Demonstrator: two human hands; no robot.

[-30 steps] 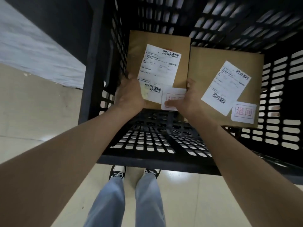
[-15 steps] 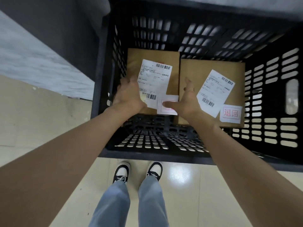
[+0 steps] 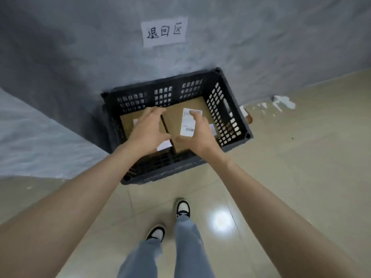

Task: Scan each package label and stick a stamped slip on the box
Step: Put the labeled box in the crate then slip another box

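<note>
Head view: 2 brown cardboard boxes [image 3: 172, 121] lie side by side in a black slotted plastic crate [image 3: 224, 113], the right one's white label [image 3: 186, 125] lengthwise near-to-far; left hand [image 3: 147, 131] and right hand [image 3: 197, 135] hover above, fingers spread, empty.

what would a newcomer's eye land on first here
The left hand and right hand spread open above the left box and right box, brown cartons lying side by side in a black crate on the floor by the grey wall. Higher on that wall is a white paper sign with handwritten characters. The right box bears a white shipping label.
</note>
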